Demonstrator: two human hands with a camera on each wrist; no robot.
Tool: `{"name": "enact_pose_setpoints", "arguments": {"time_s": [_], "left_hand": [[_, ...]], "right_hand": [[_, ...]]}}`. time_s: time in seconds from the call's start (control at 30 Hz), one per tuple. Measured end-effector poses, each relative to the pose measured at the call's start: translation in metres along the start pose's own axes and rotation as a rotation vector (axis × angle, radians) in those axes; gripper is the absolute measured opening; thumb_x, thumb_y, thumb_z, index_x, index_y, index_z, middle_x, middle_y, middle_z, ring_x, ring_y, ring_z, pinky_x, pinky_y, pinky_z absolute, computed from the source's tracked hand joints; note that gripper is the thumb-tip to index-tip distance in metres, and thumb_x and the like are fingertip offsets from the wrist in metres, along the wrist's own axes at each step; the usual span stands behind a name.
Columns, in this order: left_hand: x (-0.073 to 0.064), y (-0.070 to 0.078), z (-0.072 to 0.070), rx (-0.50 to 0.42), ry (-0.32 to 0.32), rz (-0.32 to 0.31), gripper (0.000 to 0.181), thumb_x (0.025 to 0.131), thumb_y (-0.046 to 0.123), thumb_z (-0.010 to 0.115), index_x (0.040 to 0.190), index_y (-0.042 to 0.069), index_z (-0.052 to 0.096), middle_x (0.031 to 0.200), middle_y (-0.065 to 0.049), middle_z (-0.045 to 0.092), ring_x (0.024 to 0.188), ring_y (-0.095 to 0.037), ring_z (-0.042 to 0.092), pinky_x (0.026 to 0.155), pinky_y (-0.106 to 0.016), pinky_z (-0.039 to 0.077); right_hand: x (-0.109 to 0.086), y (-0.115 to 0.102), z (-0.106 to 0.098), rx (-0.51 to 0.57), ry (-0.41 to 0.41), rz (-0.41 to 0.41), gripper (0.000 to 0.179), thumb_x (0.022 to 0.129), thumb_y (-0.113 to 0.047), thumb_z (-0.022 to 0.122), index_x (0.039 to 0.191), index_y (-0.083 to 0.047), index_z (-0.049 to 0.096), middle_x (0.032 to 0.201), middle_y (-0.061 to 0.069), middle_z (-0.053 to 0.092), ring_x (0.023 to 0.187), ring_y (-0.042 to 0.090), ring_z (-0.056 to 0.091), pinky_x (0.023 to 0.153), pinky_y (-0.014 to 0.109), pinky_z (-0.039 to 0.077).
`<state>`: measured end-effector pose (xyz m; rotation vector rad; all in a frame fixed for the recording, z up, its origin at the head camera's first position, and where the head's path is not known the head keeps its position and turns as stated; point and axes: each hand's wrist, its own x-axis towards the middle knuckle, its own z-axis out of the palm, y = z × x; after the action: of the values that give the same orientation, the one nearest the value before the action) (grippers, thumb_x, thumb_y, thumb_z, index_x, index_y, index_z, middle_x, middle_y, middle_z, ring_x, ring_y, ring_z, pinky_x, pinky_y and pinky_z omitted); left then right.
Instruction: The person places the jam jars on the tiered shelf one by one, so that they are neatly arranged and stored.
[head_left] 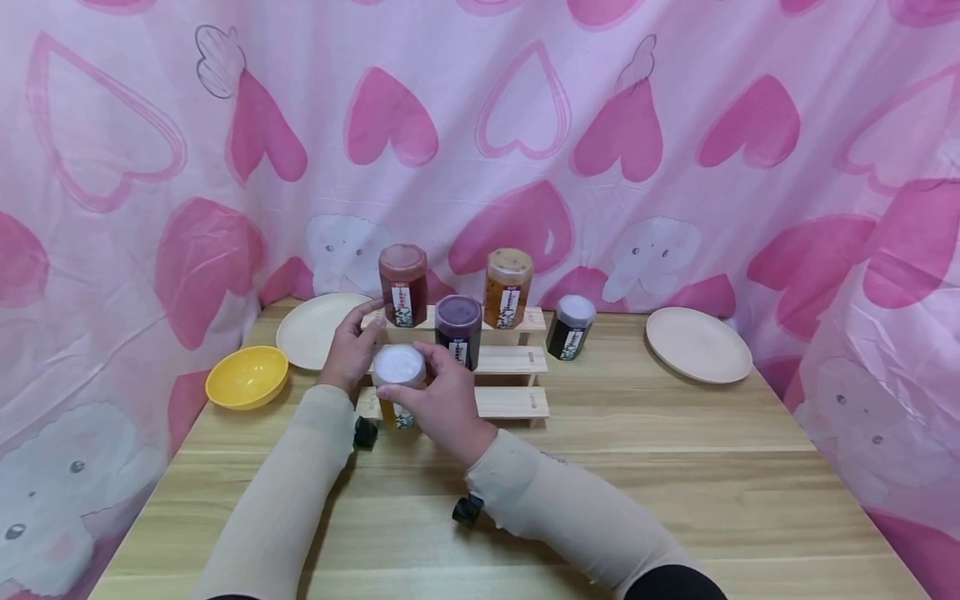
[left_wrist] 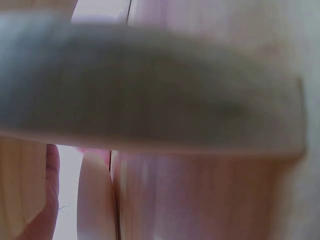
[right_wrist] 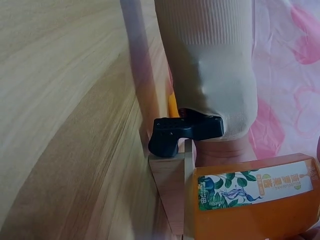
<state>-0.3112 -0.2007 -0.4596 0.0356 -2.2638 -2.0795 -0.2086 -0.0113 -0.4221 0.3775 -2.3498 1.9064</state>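
A honey-orange jar with a white lid (head_left: 399,365) is at the left end of the wooden step rack's (head_left: 513,402) lowest tier. My right hand (head_left: 446,400) grips this jar near its top, thumb in front and fingers behind. In the right wrist view the labelled side of the orange jar (right_wrist: 255,192) lies close against the wood. My left hand (head_left: 351,350) holds the left end of the rack's top tier, beside the dark red jar (head_left: 402,287). The left wrist view is mostly filled by a blurred wooden board (left_wrist: 150,90), with fingers (left_wrist: 52,175) behind wood at the lower left.
A purple jar (head_left: 459,329) stands on the middle tier and an amber jar (head_left: 508,287) on the top one. Right of the rack is a dark jar with a pale lid (head_left: 572,325). Cream plates (head_left: 697,346) flank the rack; a yellow bowl (head_left: 247,377) sits left.
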Motion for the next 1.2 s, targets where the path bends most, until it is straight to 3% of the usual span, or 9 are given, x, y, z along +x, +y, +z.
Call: {"name": "enact_pose_setpoints", "arguments": {"time_s": [0.17, 0.33, 0.57, 0.7, 0.8, 1.03, 1.2], "left_hand": [[-0.011, 0.017, 0.000, -0.016, -0.012, -0.023, 0.048, 0.112, 0.026, 0.053, 0.158, 0.019, 0.048, 0.167, -0.004, 0.038, 0.128, -0.026, 0.046, 0.111, -0.049, 0.041], [-0.018, 0.029, -0.001, -0.024, -0.025, -0.028, 0.047, 0.112, 0.026, 0.053, 0.158, 0.017, 0.048, 0.166, -0.008, 0.038, 0.121, -0.023, 0.050, 0.102, -0.040, 0.048], [-0.001, 0.012, -0.002, -0.043, -0.010, -0.052, 0.048, 0.111, 0.032, 0.053, 0.159, 0.027, 0.048, 0.169, 0.002, 0.035, 0.134, -0.019, 0.042, 0.107, -0.035, 0.041], [0.004, 0.003, -0.004, -0.024, -0.005, -0.037, 0.048, 0.111, 0.035, 0.053, 0.159, 0.029, 0.048, 0.168, 0.000, 0.037, 0.128, -0.018, 0.047, 0.099, -0.029, 0.046], [0.005, 0.001, -0.003, -0.021, -0.002, -0.030, 0.048, 0.111, 0.035, 0.053, 0.159, 0.029, 0.048, 0.166, 0.000, 0.039, 0.121, -0.018, 0.049, 0.096, -0.029, 0.048], [0.003, -0.001, -0.001, -0.008, -0.004, -0.024, 0.049, 0.111, 0.037, 0.054, 0.159, 0.029, 0.048, 0.169, 0.001, 0.035, 0.133, -0.021, 0.045, 0.113, -0.043, 0.042], [0.002, -0.003, 0.000, 0.018, 0.001, -0.001, 0.048, 0.111, 0.037, 0.053, 0.158, 0.027, 0.048, 0.165, 0.000, 0.041, 0.124, -0.021, 0.052, 0.100, -0.033, 0.048]], "right_hand": [[0.000, 0.002, 0.005, -0.032, 0.029, -0.013, 0.077, 0.076, -0.030, 0.098, 0.140, -0.008, 0.061, 0.131, 0.005, 0.071, 0.117, 0.014, 0.067, 0.098, 0.035, 0.058], [0.002, 0.002, 0.009, -0.065, 0.049, -0.033, 0.079, 0.075, -0.037, 0.098, 0.140, -0.009, 0.061, 0.130, 0.004, 0.071, 0.117, 0.013, 0.067, 0.099, 0.035, 0.058], [0.005, 0.001, 0.009, -0.091, 0.056, -0.051, 0.078, 0.077, -0.038, 0.097, 0.140, -0.011, 0.061, 0.132, 0.004, 0.071, 0.117, 0.011, 0.067, 0.100, 0.032, 0.057], [0.005, 0.001, 0.009, -0.096, 0.054, -0.042, 0.079, 0.076, -0.038, 0.097, 0.141, -0.011, 0.061, 0.132, 0.004, 0.071, 0.117, 0.011, 0.067, 0.100, 0.032, 0.057], [0.005, 0.001, 0.009, -0.099, 0.054, -0.040, 0.079, 0.077, -0.038, 0.097, 0.141, -0.011, 0.060, 0.132, 0.003, 0.071, 0.117, 0.011, 0.067, 0.100, 0.032, 0.057], [0.003, 0.001, 0.006, -0.064, 0.018, -0.002, 0.076, 0.079, -0.031, 0.096, 0.143, -0.014, 0.059, 0.135, 0.002, 0.069, 0.121, 0.012, 0.066, 0.102, 0.034, 0.056], [-0.002, -0.001, -0.002, -0.057, -0.038, 0.062, 0.079, 0.084, -0.027, 0.092, 0.152, -0.018, 0.054, 0.145, -0.002, 0.064, 0.131, 0.012, 0.061, 0.107, 0.038, 0.053]]}}
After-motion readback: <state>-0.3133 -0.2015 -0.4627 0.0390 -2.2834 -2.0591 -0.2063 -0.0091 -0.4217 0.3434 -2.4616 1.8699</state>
